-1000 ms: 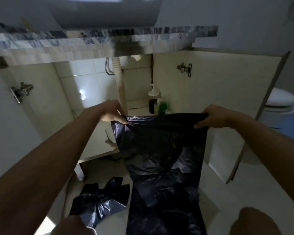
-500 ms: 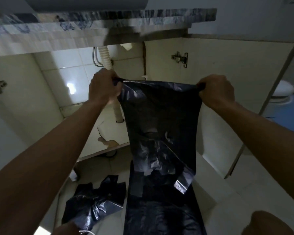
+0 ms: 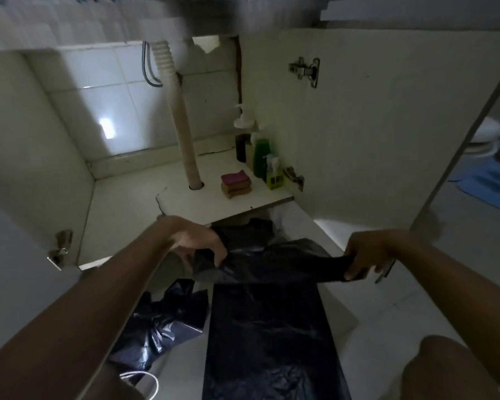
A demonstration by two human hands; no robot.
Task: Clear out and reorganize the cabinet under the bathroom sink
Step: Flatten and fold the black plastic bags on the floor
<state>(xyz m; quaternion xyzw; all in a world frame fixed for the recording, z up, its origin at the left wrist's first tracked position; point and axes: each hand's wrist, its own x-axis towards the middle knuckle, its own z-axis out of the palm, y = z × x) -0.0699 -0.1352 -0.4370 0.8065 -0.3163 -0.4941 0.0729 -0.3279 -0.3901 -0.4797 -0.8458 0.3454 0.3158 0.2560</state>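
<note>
Nearest the camera, a bare knee (image 3: 451, 368) shows at the lower right and a loop of white cord (image 3: 149, 381) at the bottom left. Between them a long black bin bag (image 3: 272, 336) lies flat along the pale tiled floor (image 3: 387, 321), running away toward the cabinet. Just to its left a second black bag (image 3: 162, 321) sits crumpled on the floor.

The far end of the long bag is lifted off the floor and stretched sideways between both hands. The left hand (image 3: 197, 243) pinches the left corner of that raised edge, its fingers (image 3: 218, 256) curled down over the plastic. The right hand (image 3: 364, 252) grips the right corner, which is bunched into a narrow twist, with fingers (image 3: 355, 268) and thumb closed round it. The edge sags a little between the two hands.

Beyond the hands is the open cabinet, with its white base shelf (image 3: 127, 215) chipped at the front edge. Two sponges (image 3: 236, 183) are stacked near the middle, a pink one on top. Along the right wall stands a row of bottles: a yellow-green pump bottle (image 3: 274, 174) in front, a green bottle (image 3: 261, 155) behind it, and a dark bottle (image 3: 241, 145) with a white pump farthest back. A ribbed drain hose (image 3: 182, 119) drops through a hole in the shelf. The right door (image 3: 387, 125) hangs open, a metal hinge (image 3: 305, 70) near its top; past it are a toilet (image 3: 487, 137) and a blue mat (image 3: 491, 183)
</note>
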